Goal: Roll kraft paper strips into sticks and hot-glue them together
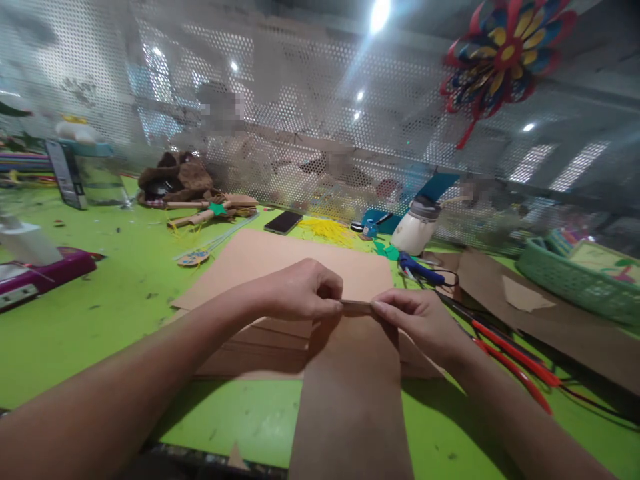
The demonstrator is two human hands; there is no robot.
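Nearest, at 6 o'clock: a long strip of brown paper (350, 400), flat on the green counter (100, 307) and stretched away toward the middle of the view. At its far end, a narrow fold, pinched from both sides. From 9 o'clock, the left hand (300, 290), clamped on the fold with thumb and fingers pressed on the paper edge. From 3 o'clock, the right hand (420, 317), clamped on the same fold, with fingertips close to those of the left hand. Under both hands, a stack of brown cardboard sheets (280, 267), partly covered by the strip. At 3 o'clock, just beside the right wrist, a red-handled tool (520, 358), too blurred for a surer name. A little farther, at 2 o'clock, a blue tool (420, 270) and behind it a white jar (417, 227). At 12 o'clock, a dark phone (283, 222) next to yellow shreds (327, 230). At 9 o'clock, a magenta device (50, 267). Far at 3 o'clock, a green basket (565, 283). Farthest, a perforated metal screen (250, 100), and high at 1 o'clock a coloured pinwheel (505, 50).
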